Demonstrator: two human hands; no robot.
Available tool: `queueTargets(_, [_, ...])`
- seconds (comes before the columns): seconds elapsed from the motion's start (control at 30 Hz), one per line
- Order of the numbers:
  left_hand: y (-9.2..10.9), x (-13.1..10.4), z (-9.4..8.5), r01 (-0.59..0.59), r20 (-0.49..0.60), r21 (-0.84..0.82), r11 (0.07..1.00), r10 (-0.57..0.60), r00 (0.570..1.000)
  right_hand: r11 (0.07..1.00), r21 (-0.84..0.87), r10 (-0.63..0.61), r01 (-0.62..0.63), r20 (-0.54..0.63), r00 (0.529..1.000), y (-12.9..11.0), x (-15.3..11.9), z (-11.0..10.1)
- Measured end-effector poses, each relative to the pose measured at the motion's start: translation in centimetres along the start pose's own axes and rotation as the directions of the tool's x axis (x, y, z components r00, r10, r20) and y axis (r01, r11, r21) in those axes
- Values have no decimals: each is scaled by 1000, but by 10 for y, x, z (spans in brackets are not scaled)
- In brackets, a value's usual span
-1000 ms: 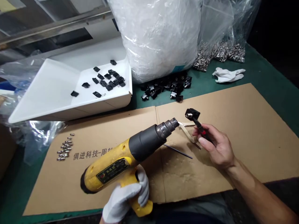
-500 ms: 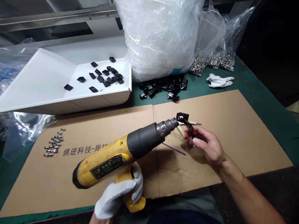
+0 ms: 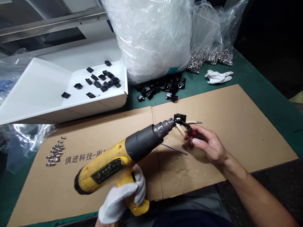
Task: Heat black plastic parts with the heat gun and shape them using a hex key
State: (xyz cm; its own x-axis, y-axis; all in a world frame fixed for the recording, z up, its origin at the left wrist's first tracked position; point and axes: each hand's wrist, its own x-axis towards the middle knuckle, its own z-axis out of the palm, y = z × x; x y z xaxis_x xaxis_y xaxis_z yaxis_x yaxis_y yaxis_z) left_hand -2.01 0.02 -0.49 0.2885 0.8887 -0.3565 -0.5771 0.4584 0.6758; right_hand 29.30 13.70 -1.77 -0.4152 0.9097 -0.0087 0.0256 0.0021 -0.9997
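1. A green tabletop (image 3: 251,78) carries everything.
2. A brown cardboard sheet (image 3: 224,126) lies flat on it, under both hands.
3. Beyond its left part stands a white tray (image 3: 49,78) with loose black pieces scattered inside.
4. A bulging plastic bag (image 3: 156,34) sits beside the tray, more black pieces heaped at its foot.
5. The yellow heat gun (image 3: 106,170) slants above the cardboard, nozzle up and to the right.
6. The left hand (image 3: 120,198), in a white glove, is wrapped around the gun's grip.
7. The bare right hand (image 3: 210,145) is closed on a slim black tool (image 3: 190,130) with a red mark.
8. At the tool's tip is a black block (image 3: 181,117), held up just by the nozzle; whether they touch cannot be told.
9. A small metal part (image 3: 177,119) shows on the block's face.
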Motion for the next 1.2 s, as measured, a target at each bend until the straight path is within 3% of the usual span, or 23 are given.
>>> queueTargets(0.7, [-2,3,-4,-8,68,-33,999,10,998,999,-37,-18,20,49,999,-7,4,-4])
queueTargets(1.2, [-2,2,-7,-25,52,-17,1000,26,998,1000,19,-16,15,72,997,-6,4,-4])
